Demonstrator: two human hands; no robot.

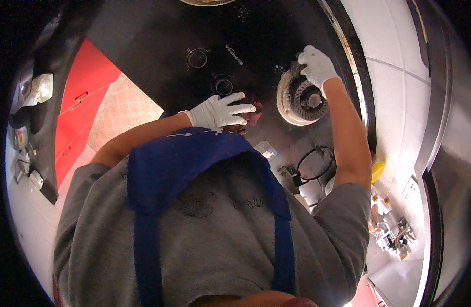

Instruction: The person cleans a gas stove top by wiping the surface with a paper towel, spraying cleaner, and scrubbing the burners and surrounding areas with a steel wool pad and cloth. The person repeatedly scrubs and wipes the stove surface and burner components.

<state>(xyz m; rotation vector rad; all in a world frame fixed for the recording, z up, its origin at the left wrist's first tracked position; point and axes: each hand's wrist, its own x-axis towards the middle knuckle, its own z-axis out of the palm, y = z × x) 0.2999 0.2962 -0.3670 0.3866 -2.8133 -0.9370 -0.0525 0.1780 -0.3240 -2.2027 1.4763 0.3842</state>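
Observation:
My left hand [220,113], in a white glove, lies with spread fingers on a bunched reddish-brown cloth [254,115] at the edge of the black cooktop [151,50] before me. Farther right, my right hand [318,67], also gloved in white, is at the far rim of a round gas burner [287,107]. Its fingers are curled over a dark grey patch there; whether they grip something is hidden. The burner has a slotted ring [302,105] around a round centre cap [313,100]. A blue apron [189,161] reaches up to my left hand.
Right of my body, a black ring-shaped part [298,165] and a small clear packet [265,149] lie on the surface. A white tiled wall [392,84] rises at right. Red cabinet fronts [88,84] stand at left beside the tiled floor [120,107]. A yellow object [378,171] is near the wall.

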